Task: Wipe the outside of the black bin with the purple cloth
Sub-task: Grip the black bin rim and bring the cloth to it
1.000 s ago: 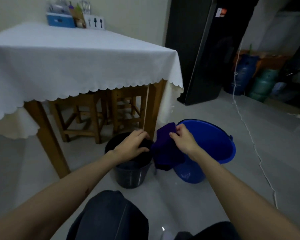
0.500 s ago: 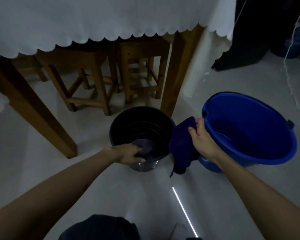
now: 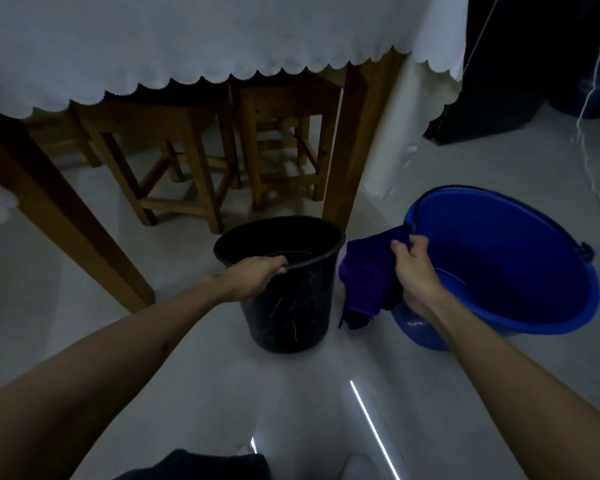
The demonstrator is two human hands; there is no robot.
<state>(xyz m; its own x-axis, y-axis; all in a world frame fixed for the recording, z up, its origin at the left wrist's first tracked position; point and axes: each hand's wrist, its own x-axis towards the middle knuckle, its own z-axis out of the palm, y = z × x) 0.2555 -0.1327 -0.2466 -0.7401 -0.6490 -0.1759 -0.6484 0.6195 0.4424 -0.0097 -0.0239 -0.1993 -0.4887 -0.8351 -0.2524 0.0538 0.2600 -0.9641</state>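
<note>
The black bin (image 3: 291, 306) stands upright on the pale floor just in front of a table leg. My left hand (image 3: 253, 275) grips its near rim, fingers curled over the edge. The purple cloth (image 3: 368, 275) hangs bunched from my right hand (image 3: 413, 271), which holds its top edge. The cloth dangles just right of the bin's side, between the bin and a blue bucket; I cannot tell whether it touches the bin.
A large blue bucket (image 3: 520, 317) sits on the floor at the right, close to my right hand. A wooden table (image 3: 357, 140) with a white scalloped cloth stands behind, with wooden stools (image 3: 187, 168) under it. A white cord (image 3: 593, 174) trails along the floor at the far right.
My left hand has come out of the bin's inside and now grips its near rim. My right hand still holds the cloth beside the bin. The view moved in closer and lower.
</note>
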